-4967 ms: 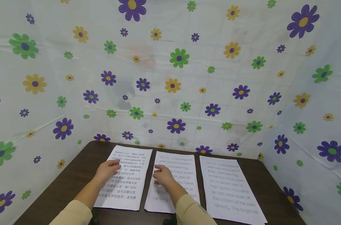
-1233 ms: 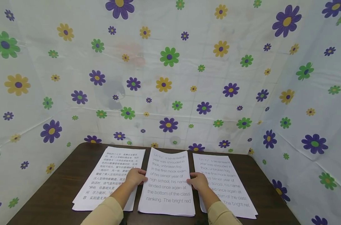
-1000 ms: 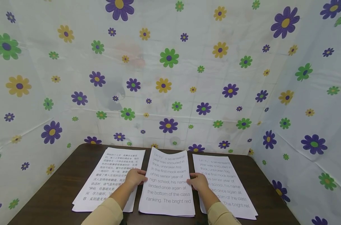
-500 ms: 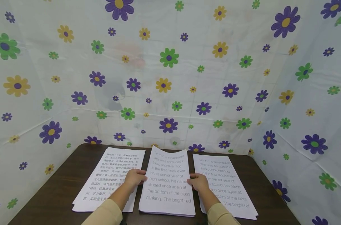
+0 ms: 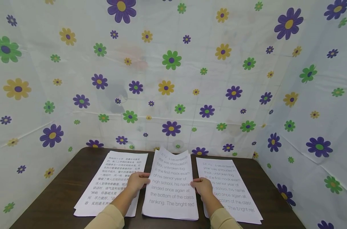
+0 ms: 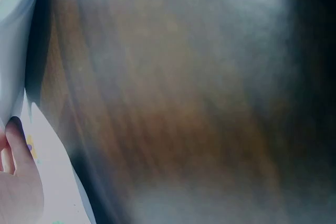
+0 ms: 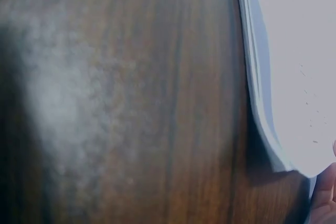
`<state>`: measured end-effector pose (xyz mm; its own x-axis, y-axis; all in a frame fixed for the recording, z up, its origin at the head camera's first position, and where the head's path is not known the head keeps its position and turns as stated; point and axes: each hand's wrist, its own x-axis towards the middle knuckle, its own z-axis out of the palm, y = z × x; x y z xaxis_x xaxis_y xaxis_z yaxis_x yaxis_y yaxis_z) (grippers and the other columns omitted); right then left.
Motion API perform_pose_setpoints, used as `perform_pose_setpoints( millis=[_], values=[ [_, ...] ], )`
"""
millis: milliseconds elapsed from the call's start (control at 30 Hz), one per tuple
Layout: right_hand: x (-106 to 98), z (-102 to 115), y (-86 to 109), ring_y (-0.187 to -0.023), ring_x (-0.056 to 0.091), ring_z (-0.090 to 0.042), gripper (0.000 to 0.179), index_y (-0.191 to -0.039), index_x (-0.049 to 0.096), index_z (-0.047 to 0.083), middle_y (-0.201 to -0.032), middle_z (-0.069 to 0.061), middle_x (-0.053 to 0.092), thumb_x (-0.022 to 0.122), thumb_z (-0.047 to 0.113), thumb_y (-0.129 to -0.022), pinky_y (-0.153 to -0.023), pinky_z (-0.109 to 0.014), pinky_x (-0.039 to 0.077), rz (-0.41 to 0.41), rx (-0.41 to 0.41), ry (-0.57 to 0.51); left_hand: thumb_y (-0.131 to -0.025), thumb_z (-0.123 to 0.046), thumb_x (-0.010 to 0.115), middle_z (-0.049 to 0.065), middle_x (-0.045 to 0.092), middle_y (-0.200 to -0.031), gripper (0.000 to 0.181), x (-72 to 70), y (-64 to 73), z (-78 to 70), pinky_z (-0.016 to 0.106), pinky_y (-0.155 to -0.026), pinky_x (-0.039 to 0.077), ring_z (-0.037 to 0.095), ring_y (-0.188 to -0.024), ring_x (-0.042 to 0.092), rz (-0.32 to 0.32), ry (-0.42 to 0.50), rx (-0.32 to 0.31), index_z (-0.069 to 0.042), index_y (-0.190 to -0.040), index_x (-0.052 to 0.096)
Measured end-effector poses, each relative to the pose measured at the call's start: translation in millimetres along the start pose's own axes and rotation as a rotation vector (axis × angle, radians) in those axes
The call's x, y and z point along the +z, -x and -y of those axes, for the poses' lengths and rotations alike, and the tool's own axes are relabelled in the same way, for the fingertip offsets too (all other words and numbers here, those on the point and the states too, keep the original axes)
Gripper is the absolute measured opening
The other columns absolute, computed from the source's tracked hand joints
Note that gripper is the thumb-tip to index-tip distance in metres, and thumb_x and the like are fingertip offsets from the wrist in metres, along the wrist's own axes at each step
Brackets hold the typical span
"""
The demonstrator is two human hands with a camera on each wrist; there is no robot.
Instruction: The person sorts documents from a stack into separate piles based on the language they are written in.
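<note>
A middle stack of printed paper (image 5: 173,190) with English text lies between both hands, its far end bowed up off the table. My left hand (image 5: 136,183) pinches its left edge about halfway along. On the opposite edge, my right hand (image 5: 202,186) pinches the paper between thumb and fingers. In the left wrist view the left hand (image 6: 22,182) meets the raised edge of the sheets (image 6: 11,61). The right wrist view catches layered page edges curving up from the table, with fingers (image 7: 324,195) at the corner of the frame.
Another stack with Chinese text (image 5: 116,171) lies to the left, partly beneath the left forearm. A second English-text stack (image 5: 233,190) is on the right. The dark wooden table (image 5: 61,181) ends against a flower-print curtain (image 5: 150,105).
Both hands came from above the left and middle stacks to the middle stack's sides and took hold. Over the last second its far edge has risen and bent more.
</note>
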<state>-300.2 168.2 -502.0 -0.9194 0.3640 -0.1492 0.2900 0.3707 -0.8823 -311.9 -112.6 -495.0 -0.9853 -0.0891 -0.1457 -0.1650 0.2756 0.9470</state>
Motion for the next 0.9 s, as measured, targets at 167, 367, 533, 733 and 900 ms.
perform_pose_setpoints(
  millis=[167, 367, 533, 733, 900],
  values=[
    [0, -1, 2.5, -0.079, 0.060, -0.022, 0.019, -0.097, 0.070, -0.003, -0.090, -0.015, 0.066, 0.072, 0.008, -0.081, -0.067, -0.031, 0.051, 0.011, -0.021, -0.024, -0.081, -0.002, 0.068, 0.018, 0.069, -0.099, 0.027, 0.4, 4.7, -2.4, 0.036, -0.077, 0.061, 0.018, -0.080, 0.068, -0.015, -0.017, -0.006, 0.006, -0.107, 0.069],
    [1, 6, 4.7, -0.085, 0.060, -0.024, 0.023, -0.100, 0.070, -0.003, -0.093, -0.015, 0.067, 0.071, 0.011, -0.083, -0.078, -0.037, 0.049, 0.009, -0.043, -0.042, -0.081, -0.005, 0.068, 0.018, 0.067, -0.094, 0.022, 1.3, 5.8, -2.3, 0.035, -0.074, 0.061, 0.018, -0.077, 0.067, -0.033, -0.037, -0.011, 0.007, -0.100, 0.070],
    [-1, 11, 5.7, -0.085, 0.058, -0.023, 0.025, -0.103, 0.068, -0.002, -0.095, -0.014, 0.066, 0.069, 0.014, -0.085, -0.075, -0.033, 0.047, 0.016, -0.046, -0.060, -0.083, -0.010, 0.067, 0.018, 0.068, -0.095, 0.023, 1.0, 5.4, -4.0, 0.036, -0.074, 0.059, 0.020, -0.080, 0.067, -0.047, -0.069, -0.003, 0.005, -0.099, 0.070],
    [-2, 12, 2.9, -0.086, 0.057, -0.022, 0.025, -0.108, 0.062, 0.000, -0.097, -0.013, 0.062, 0.064, 0.017, -0.089, -0.074, -0.029, 0.044, 0.061, -0.055, -0.078, -0.087, -0.010, 0.062, 0.018, 0.064, -0.099, 0.023, 0.8, 3.3, -4.6, 0.038, -0.076, 0.059, 0.023, -0.085, 0.065, -0.056, -0.047, 0.003, 0.005, -0.104, 0.067],
    [-3, 11, -3.2, -0.089, 0.061, -0.021, 0.036, -0.123, 0.058, 0.002, -0.107, -0.015, 0.063, 0.062, 0.015, -0.090, -0.074, -0.028, 0.050, 0.114, -0.027, -0.127, -0.089, -0.008, 0.059, 0.017, 0.064, -0.099, 0.027, 0.4, -0.6, -4.5, 0.035, -0.073, 0.059, 0.020, -0.083, 0.065, -0.022, 0.045, 0.005, 0.005, -0.112, 0.062]
  ],
)
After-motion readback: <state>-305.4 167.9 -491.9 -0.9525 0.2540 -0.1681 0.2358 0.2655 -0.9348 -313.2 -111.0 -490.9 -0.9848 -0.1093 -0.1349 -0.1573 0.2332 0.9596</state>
